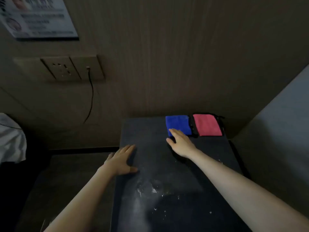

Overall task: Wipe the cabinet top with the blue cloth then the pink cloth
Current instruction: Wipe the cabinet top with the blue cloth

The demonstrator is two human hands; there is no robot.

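A dark cabinet top (150,131) fills the lower middle, with white dust and smears across its near part. A folded blue cloth (179,123) lies flat at the far right of the top, and a folded pink cloth (207,125) lies just to its right. My right hand (181,144) is stretched out flat, with its fingertips resting on the near edge of the blue cloth; it grips nothing. My left hand (122,160) lies flat with fingers spread on the left edge of the cabinet top, holding nothing.
A brown wall stands right behind the cabinet. On it at the left are a socket panel (66,68) with a thin black cable (91,97) hanging down, and a poster (36,17) above. A grey wall (275,131) closes the right side. White fabric (10,139) shows at the far left.
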